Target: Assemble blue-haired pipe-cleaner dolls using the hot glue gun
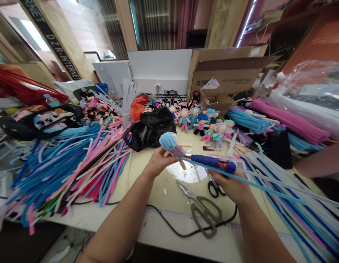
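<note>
A small doll with light blue hair and a lilac body is gripped in my left hand. My right hand is wrapped round a blue glue gun, whose nozzle points left at the doll's lower body. Whether the tip touches the doll I cannot tell. A long light blue pipe cleaner runs from the doll under the gun toward the right. Large scissors with olive handles lie open below my hands. Black-handled scissors lie partly behind my right hand.
Piles of coloured pipe cleaners cover the left, with more bundles on the right. Several finished dolls stand behind a black plastic bag. A cardboard box is at the back. A black cable crosses the front.
</note>
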Demonstrator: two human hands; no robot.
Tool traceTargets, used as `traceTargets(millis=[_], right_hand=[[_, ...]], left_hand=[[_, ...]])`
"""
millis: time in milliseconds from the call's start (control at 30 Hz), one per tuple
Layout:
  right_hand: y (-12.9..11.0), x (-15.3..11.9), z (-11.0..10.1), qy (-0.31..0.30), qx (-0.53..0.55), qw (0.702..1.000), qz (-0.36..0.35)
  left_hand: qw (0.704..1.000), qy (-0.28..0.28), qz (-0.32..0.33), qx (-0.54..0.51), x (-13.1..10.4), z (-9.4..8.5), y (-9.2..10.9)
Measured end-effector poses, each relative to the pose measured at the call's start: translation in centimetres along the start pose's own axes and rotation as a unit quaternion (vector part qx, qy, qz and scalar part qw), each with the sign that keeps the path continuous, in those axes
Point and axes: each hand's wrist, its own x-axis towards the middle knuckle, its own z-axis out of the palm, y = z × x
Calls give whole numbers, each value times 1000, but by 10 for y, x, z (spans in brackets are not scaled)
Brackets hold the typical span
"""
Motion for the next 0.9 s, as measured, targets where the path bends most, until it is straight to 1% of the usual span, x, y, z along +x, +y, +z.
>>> traceTargets(millis=[133, 200, 267, 367, 433, 533, 600, 700, 800, 900], right_hand=[[-3, -1, 3, -13, 14, 1000, -13], [-3, 1, 3, -6, 29, 999, -14], [-1, 3, 0, 21, 33, 999, -3], [9, 7, -11, 63, -1, 998, 32], [21, 6, -22, 80, -32, 996, 35], [45, -1, -37, 95, -97, 991, 15], [62, -9, -44, 98, -155, 982, 36], [82, -21, -49, 70, -238, 965, 83], [91, -31, -53, 42, -309, 946, 85], [88, -46, -62, 60, -356, 932, 43]], left_hand=[[1000, 27, -8, -4, 1, -3, -4], [999, 52, -8, -4, 2, -5, -7], [997, 80, -2, 0, 4, -7, -10], [995, 100, 5, 8, 6, -10, -12], [994, 106, 11, 8, 7, -10, -12], [994, 107, 16, 3, 7, -7, -10], [995, 103, 13, 1, 7, -4, -10], [995, 97, 4, 0, 6, -1, -10], [995, 95, 0, -3, 6, 1, -11], [995, 100, 4, -9, 6, 2, -11]])
